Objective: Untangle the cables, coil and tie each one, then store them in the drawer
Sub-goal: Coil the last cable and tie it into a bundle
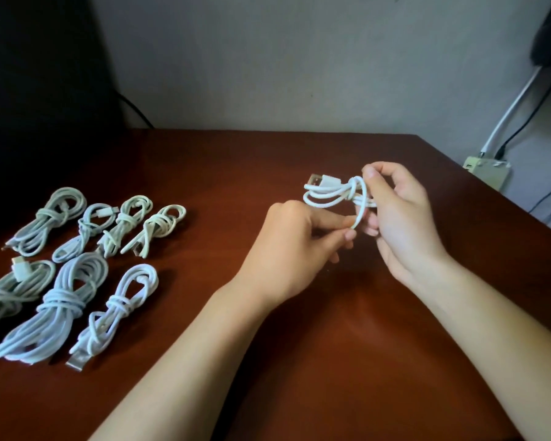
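Above the right half of the dark reddish-brown bench (299, 345), both hands hold a small white cable (330, 195) clear of the surface. The right hand (401, 218) has its fingers curled around the gathered loops, with thumb and forefinger pinching the bundle at its upper edge. The loops stick out to the left of that grip, and the cable's USB plug (315, 179) points left and away from the person. The left hand (291, 246) sits just below and to the left, thumb and forefinger pressed together on a single strand that curves down from the bundle; its other fingers are folded in under the palm. Well apart from the hands, on the left side of the bench, seven tied cables (58, 307) lie in two rows: four smaller bundles in the far row and three in the near row. Each is coiled and wrapped around its middle, and the near-left one is cut off by the frame edge. Behind the bench is a plain pale wall (299, 58), and off the bench's right far corner sits a power strip (487, 170) with dark leads running to it.
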The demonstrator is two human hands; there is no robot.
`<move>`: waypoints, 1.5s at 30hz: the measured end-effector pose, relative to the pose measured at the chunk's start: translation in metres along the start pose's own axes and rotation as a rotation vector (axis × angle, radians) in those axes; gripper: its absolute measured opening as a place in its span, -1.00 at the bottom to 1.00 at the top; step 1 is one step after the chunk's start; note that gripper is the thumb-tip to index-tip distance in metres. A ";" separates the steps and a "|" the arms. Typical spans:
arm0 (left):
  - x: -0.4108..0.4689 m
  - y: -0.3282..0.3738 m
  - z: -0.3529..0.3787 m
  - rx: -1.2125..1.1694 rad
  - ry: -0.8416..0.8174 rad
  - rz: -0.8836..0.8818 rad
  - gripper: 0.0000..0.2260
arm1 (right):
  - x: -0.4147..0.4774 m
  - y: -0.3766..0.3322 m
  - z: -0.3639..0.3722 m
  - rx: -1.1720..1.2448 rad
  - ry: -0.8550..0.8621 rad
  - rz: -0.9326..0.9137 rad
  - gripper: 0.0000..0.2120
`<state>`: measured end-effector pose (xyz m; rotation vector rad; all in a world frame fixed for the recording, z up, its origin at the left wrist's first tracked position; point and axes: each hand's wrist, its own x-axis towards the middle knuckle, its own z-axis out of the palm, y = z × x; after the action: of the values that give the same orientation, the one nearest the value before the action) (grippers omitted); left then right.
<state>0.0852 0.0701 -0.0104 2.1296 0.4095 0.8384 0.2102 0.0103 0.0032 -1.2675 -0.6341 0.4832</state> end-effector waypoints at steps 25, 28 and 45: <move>0.009 -0.011 -0.029 -0.838 0.105 -0.525 -0.83 | -0.014 -0.009 0.001 0.053 -0.571 0.140 -0.91; 0.008 -0.009 -0.029 -0.829 0.164 -0.544 -0.78 | -0.014 -0.009 0.001 -0.149 -0.605 0.110 -0.93; 0.007 -0.003 -0.010 -1.031 0.153 -0.526 -0.59 | -0.011 0.006 0.009 -0.322 -0.313 -0.047 -0.92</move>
<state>0.0834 0.0811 -0.0053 0.9489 0.4520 0.6774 0.1960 0.0106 -0.0026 -1.4894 -1.0352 0.5610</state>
